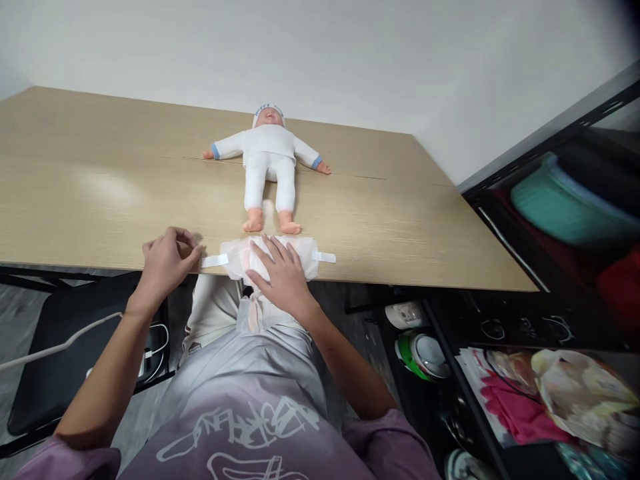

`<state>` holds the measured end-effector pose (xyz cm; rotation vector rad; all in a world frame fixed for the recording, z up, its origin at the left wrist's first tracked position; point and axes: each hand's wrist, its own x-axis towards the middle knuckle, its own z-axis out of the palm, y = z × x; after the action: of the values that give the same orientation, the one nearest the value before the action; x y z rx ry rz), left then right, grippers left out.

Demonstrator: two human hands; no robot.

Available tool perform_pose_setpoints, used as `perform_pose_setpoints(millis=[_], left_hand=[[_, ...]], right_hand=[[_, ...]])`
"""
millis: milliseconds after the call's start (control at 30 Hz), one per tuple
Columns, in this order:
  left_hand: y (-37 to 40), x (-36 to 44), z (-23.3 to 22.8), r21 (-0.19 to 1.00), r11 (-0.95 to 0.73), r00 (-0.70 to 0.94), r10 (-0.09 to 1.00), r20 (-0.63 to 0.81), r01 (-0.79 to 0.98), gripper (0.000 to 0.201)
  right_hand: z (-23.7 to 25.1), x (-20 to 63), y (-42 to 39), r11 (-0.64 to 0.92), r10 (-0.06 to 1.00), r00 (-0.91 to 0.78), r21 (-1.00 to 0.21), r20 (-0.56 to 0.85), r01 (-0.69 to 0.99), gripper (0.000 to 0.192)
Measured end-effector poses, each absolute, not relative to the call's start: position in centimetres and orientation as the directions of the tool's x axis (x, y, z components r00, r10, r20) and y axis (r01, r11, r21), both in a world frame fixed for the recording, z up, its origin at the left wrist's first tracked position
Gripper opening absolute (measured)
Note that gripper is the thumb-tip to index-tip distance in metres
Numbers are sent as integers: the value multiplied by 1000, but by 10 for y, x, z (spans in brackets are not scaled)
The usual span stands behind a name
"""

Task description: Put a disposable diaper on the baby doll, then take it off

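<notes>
A white disposable diaper (233, 257) lies spread at the table's front edge, its lower part hanging over toward my lap. Its side tapes stick out left and right. My left hand (167, 263) is closed, thumb and fingers pinched at the end of the left tape (214, 261). Across the middle of the diaper rests my right hand (283, 273), flat with fingers spread. The right tape (327, 257) lies free on the wood. Just beyond the diaper, a baby doll (270, 150) in white clothes and a cap is on its back, feet toward me.
The wooden table (125, 200) runs up to a white wall. At right stands a black shelf (505, 320) with cloths, bags and a teal container (555, 200). A black chair (55, 353) with a white cable is at lower left.
</notes>
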<state>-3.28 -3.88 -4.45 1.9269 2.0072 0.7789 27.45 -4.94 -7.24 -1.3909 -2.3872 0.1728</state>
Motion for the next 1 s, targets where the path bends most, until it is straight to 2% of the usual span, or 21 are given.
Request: perform_pose_setpoints(millis=[100, 200, 267, 333, 433, 500, 533, 633, 700, 800, 900, 1000], left_hand=[[-1, -22, -41, 369, -182, 55, 943, 329, 912, 36], [51, 6, -34, 185, -490, 389, 829, 401, 852, 62], [86, 28, -24, 53, -685, 631, 695, 344, 726, 79], [115, 47, -13, -58, -831, 820, 530, 218, 553, 95], [146, 69, -2, -136, -921, 931, 360, 66, 366, 114], [157, 80, -1, -137, -935, 945, 322, 60, 328, 110], [161, 85, -2, -127, -941, 948, 306, 83, 315, 100], [167, 99, -11, -88, -961, 950, 239, 201, 260, 51], [170, 106, -17, -82, -971, 944, 194, 268, 223, 33], [177, 113, -13, -36, -983, 931, 158, 330, 179, 27], [187, 113, 10, 128, -981, 899, 185, 396, 146, 29], [198, 110, 48, 305, -941, 843, 278, 460, 144, 32]], right_hand=[[-71, 273, -50, 491, 868, -432, -292, 245, 821, 69], [-70, 272, -49, 476, 877, -421, -305, 230, 825, 69], [-69, 271, -49, 469, 882, -417, -317, 220, 824, 70], [-68, 271, -50, 467, 884, -417, -329, 212, 821, 70], [-67, 271, -50, 468, 883, -421, -341, 207, 815, 70], [-67, 271, -51, 464, 885, -417, -344, 206, 816, 71], [-66, 271, -52, 462, 887, -415, -345, 204, 817, 72], [-65, 271, -54, 456, 890, -414, -350, 192, 818, 73], [-64, 272, -54, 456, 890, -419, -360, 179, 814, 73], [-62, 275, -49, 464, 885, -440, -384, 154, 798, 74], [-61, 279, -33, 482, 871, -477, -398, 121, 780, 73], [-63, 280, -9, 505, 855, -506, -396, 111, 767, 68]])
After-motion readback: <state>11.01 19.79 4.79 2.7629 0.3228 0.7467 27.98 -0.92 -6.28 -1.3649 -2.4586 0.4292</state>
